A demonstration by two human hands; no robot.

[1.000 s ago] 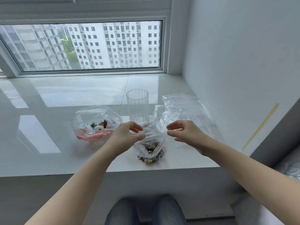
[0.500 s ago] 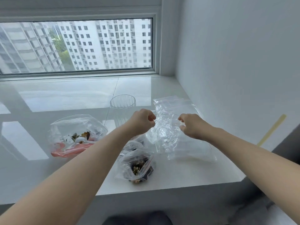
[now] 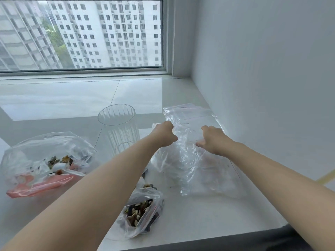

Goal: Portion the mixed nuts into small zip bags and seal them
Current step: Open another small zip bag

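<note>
A small zip bag (image 3: 140,213) holding mixed nuts lies on the white sill near the front edge, below my left forearm. A large clear bag (image 3: 43,160) with a pink base and more nuts sits at the left. At the right lies a crumpled pile of empty clear zip bags (image 3: 188,160). My left hand (image 3: 164,134) is curled and pinches the pile's left side. My right hand (image 3: 212,140) pinches the plastic on the right, knuckles up. The fingertips of both hands are hidden.
An empty ribbed clear glass (image 3: 118,127) stands upright just left of my left hand. The white wall (image 3: 262,87) runs close along the right of the bags. The sill's front edge (image 3: 199,241) lies near the filled bag. A window (image 3: 81,33) spans the back.
Both hands left the small nut bag, which now lies on the sill, and moved forward and right to grasp the empty bag pile. The view tilted down and closer.
</note>
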